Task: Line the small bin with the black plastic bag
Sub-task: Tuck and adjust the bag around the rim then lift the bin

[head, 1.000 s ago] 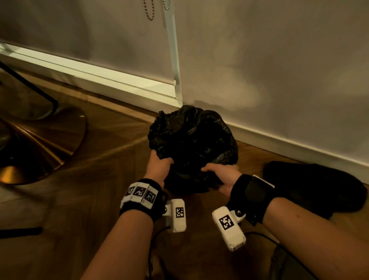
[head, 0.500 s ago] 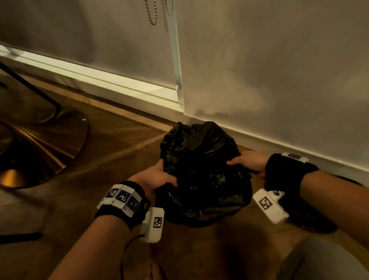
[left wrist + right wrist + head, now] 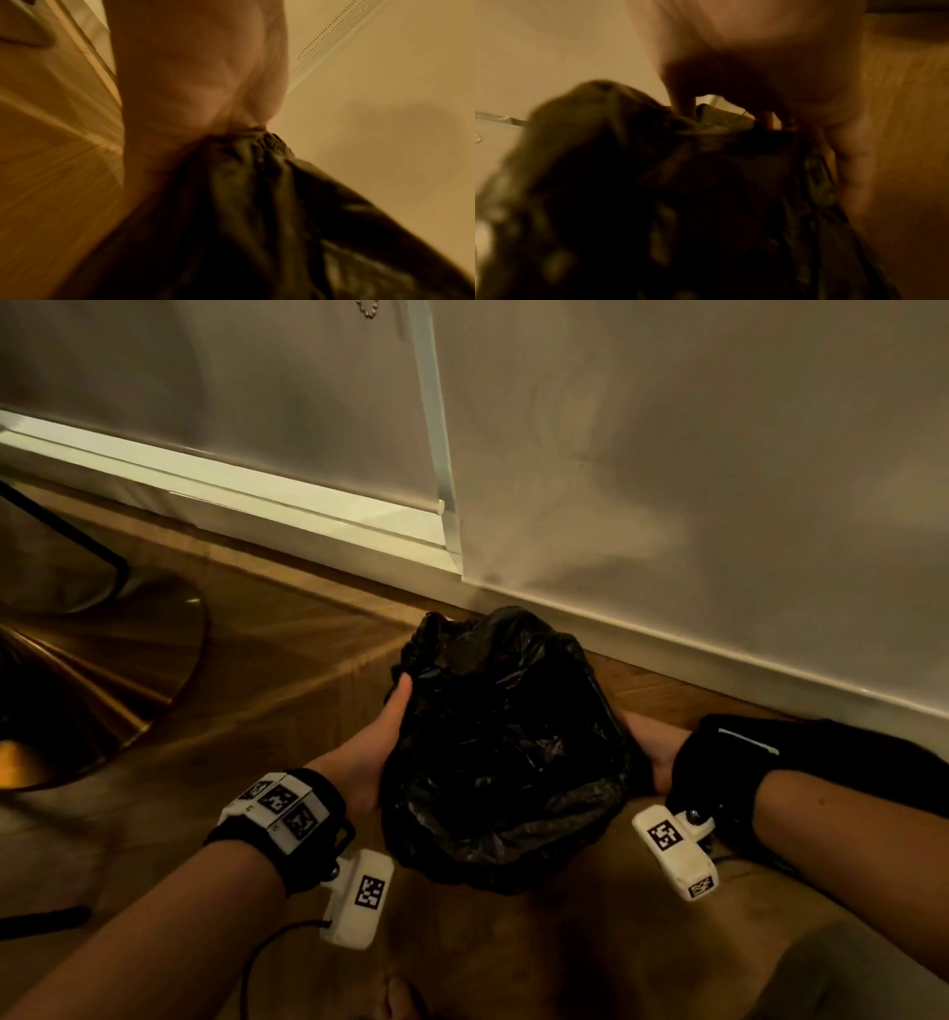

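A crumpled black plastic bag (image 3: 506, 747) bulges over something on the wooden floor near the wall; the small bin itself is hidden under the plastic. My left hand (image 3: 382, 742) is against the bag's left side, thumb up along the edge. In the left wrist view the left hand (image 3: 246, 127) pinches a gathered fold of the bag (image 3: 270, 203). My right hand (image 3: 649, 747) is at the bag's right side, partly hidden behind the plastic. In the blurred right wrist view its fingers (image 3: 685, 105) curl down into the bag's edge (image 3: 713, 123).
A white baseboard (image 3: 719, 660) and wall stand just behind the bag. A round golden base (image 3: 102, 670) with a black rod sits to the left. A dark object (image 3: 873, 747) lies behind my right wrist. My knee (image 3: 847, 978) is at the lower right.
My right hand went from the bag's near edge round to its right side. My left hand slid along the left side. The bag now looks stretched wider between them.
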Available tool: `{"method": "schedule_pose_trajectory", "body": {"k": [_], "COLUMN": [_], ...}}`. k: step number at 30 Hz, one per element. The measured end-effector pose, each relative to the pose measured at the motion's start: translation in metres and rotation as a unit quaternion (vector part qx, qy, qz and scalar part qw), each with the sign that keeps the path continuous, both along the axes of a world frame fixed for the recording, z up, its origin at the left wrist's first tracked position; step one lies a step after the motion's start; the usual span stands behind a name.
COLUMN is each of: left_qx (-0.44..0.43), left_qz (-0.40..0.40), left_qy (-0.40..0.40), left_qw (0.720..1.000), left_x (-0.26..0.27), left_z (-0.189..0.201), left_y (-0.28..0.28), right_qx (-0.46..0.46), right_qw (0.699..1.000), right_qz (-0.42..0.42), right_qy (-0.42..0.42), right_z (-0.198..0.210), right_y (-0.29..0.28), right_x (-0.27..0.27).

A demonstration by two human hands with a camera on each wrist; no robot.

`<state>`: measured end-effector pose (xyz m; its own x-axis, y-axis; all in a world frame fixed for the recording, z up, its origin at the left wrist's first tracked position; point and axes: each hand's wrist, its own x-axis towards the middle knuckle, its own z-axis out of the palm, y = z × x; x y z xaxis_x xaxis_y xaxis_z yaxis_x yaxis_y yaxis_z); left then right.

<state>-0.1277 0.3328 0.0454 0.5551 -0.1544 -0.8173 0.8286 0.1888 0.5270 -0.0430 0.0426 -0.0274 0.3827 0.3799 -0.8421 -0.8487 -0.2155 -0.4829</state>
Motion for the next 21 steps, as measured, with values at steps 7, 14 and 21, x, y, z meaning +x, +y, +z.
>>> {"method": "schedule_pose_trajectory", "body": {"k": [7, 14, 21], "left_qx": [0.032, 0.118, 0.09], "left_qz": [0.082, 0.144, 0.144], "left_qy": [-0.048, -0.048, -0.027], "left_qw": [0.995, 0.981, 0.985], "left_x": [0.017, 0.036, 0.033], "left_z": [-0.007, -0.009, -0.016], "left_y": [-0.004, -0.005, 0.0], "right_qx": [-0.031, 0.007, 0.026], "right_qw": [0.993, 0.987, 0.997], "right_qz": [-0.014, -0.049, 0.007], "right_qy": [-0.115, -0.154, -0.07], "right_z": [0.002, 0.018, 0.016], "right_y": [0.005, 0.025, 0.024], "right_x": [0.023, 0.041, 0.032]}}
